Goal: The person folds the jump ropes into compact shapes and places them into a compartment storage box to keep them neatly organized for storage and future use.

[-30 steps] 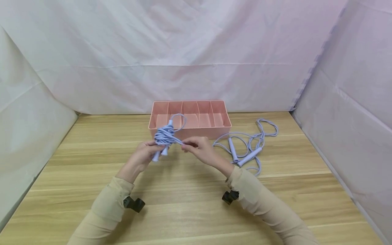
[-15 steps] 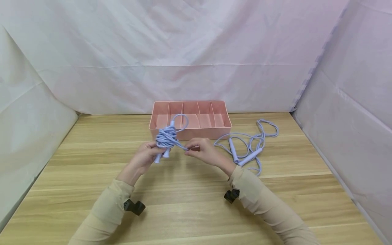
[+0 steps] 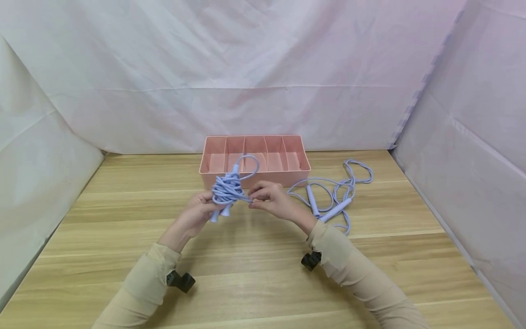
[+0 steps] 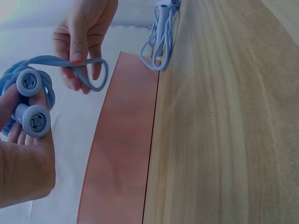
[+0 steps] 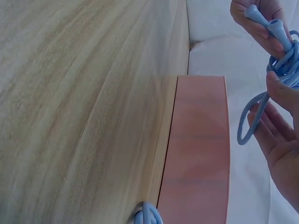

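Observation:
My left hand (image 3: 194, 215) grips a light blue jump rope (image 3: 227, 188) by its two handles, held above the table. The cord is wound several times round the handles, whose flared ends (image 4: 37, 121) point toward me in the left wrist view. One cord loop arcs out from the top of the bundle. Thumb and fingers of my right hand (image 3: 272, 199) pinch the cord's free end just right of the bundle. A small loop (image 5: 244, 126) of that cord sticks out past the right fingers in the right wrist view.
Behind the hands stands a pink box (image 3: 271, 179) with several compartments. To the right, a second light blue jump rope (image 3: 338, 210) lies loosely tangled on the wooden table (image 3: 246, 283). White cloth (image 3: 246, 68) hangs at the back and both sides.
The wound bundle has shifted slightly right and down with my left hand. My right hand has moved a little right, still pinching the cord. The box and second jump rope have stayed put.

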A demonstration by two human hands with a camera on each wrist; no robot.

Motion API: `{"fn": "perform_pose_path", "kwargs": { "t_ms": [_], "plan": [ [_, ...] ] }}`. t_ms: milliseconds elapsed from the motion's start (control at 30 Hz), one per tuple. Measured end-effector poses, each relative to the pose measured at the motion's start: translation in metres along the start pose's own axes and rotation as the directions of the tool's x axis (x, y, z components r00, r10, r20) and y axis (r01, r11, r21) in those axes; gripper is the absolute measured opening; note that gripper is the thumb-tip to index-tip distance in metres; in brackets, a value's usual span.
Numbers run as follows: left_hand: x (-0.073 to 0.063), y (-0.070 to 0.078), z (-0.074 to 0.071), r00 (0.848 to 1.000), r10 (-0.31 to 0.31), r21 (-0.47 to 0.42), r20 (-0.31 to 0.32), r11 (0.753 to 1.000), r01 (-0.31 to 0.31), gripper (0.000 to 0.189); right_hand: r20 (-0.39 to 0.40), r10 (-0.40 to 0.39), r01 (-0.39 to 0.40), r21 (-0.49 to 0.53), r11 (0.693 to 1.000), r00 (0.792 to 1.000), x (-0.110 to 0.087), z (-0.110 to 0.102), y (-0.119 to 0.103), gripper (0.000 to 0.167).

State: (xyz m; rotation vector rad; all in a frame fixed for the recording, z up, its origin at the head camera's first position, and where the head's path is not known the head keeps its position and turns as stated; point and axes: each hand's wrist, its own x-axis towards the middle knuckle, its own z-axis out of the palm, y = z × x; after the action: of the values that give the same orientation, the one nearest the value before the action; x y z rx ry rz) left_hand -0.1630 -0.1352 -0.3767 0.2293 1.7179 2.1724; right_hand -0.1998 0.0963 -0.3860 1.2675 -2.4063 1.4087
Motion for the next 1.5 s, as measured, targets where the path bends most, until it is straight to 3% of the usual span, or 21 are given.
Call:
{"fn": "perform_pose_path", "kwargs": {
  "t_ms": [133,233,333,433,667,733,800,967,1033,1133,1200,1400,1500],
  "plan": [
    [-0.001,-0.004,0.001,0.998,0.023,0.014,0.061,1.0,-0.024,0.044,-0.054,-0.107,0.102,-0.083,0.991,0.993,0.001,-0.001,0.001,0.014],
    [-0.002,-0.006,0.001,0.996,0.031,0.018,0.088,0.999,-0.033,0.044,-0.069,-0.128,0.121,-0.097,0.988,0.989,0.0,-0.001,0.003,0.013],
    [-0.002,-0.008,0.002,0.993,0.034,0.038,0.115,0.999,-0.038,0.043,-0.056,-0.073,0.071,-0.039,0.997,0.996,-0.001,0.0,0.004,0.012],
    [-0.002,-0.011,0.001,0.989,0.036,0.055,0.144,0.997,-0.045,0.043,-0.019,0.031,-0.03,0.066,0.997,0.999,-0.004,0.001,0.003,0.013],
    [-0.002,-0.013,0.001,0.987,-0.01,0.059,0.162,0.998,0.001,0.042,-0.043,0.181,-0.163,0.266,0.95,0.983,-0.009,0.014,-0.002,0.017],
    [-0.002,-0.013,0.001,0.987,-0.018,0.049,0.157,0.999,0.011,0.042,-0.042,0.244,-0.215,0.345,0.914,0.969,-0.01,0.017,-0.005,0.019],
    [-0.002,-0.012,0.001,0.988,-0.019,0.037,0.156,0.999,0.014,0.042,-0.028,0.334,-0.29,0.431,0.855,0.942,-0.01,0.019,-0.01,0.022],
    [-0.003,-0.013,0.0,0.989,-0.026,0.05,0.145,0.999,0.019,0.042,-0.007,0.551,-0.436,0.602,0.669,0.835,-0.008,0.026,-0.016,0.029],
    [-0.003,-0.013,0.001,0.988,-0.031,0.069,0.15,0.997,0.021,0.041,-0.017,0.606,-0.46,0.633,0.623,0.796,-0.006,0.028,-0.018,0.029],
    [-0.004,-0.014,0.002,0.987,-0.025,0.085,0.16,0.996,0.012,0.041,-0.033,0.655,-0.483,0.647,0.59,0.755,-0.003,0.029,-0.021,0.028],
    [-0.004,-0.015,0.002,0.986,-0.024,0.103,0.168,0.995,0.006,0.04,-0.018,0.69,-0.501,0.674,0.543,0.724,-0.002,0.029,-0.021,0.031],
    [-0.004,-0.015,-0.001,0.977,-0.04,0.174,0.21,0.985,0.002,0.034,0.101,0.731,-0.521,0.766,0.376,0.675,-0.003,0.028,-0.017,0.033],
    [-0.004,-0.018,-0.003,0.97,-0.06,0.185,0.237,0.983,0.015,0.033,0.082,0.735,-0.486,0.798,0.356,0.673,-0.003,0.029,-0.016,0.036]
  ]
}}
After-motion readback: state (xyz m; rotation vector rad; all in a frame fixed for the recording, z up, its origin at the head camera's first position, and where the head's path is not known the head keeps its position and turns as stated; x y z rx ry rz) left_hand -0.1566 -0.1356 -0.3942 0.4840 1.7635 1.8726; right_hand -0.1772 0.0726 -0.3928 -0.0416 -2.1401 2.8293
